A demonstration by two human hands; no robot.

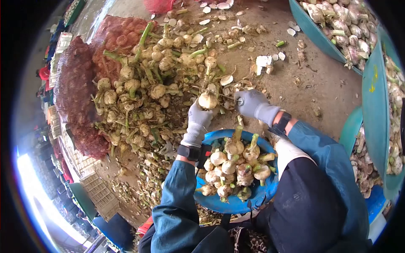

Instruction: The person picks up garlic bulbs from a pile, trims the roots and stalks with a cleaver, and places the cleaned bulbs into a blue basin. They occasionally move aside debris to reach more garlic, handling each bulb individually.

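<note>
My left hand, in a grey glove, is closed around a pale garlic bulb whose stem points away from me. To its right my right hand, also gloved in grey, has its fingers curled at a thin tool that reaches toward the bulb; most of the tool is hidden. Just below both hands stands a blue basin holding several garlic bulbs with short green stems. A large heap of garlic with long stems lies left of the hands.
Red mesh sacks of bulbs lie at the left, with a cream plastic crate below them. Green tubs of garlic stand at the right. Peel scraps are scattered on the brown floor.
</note>
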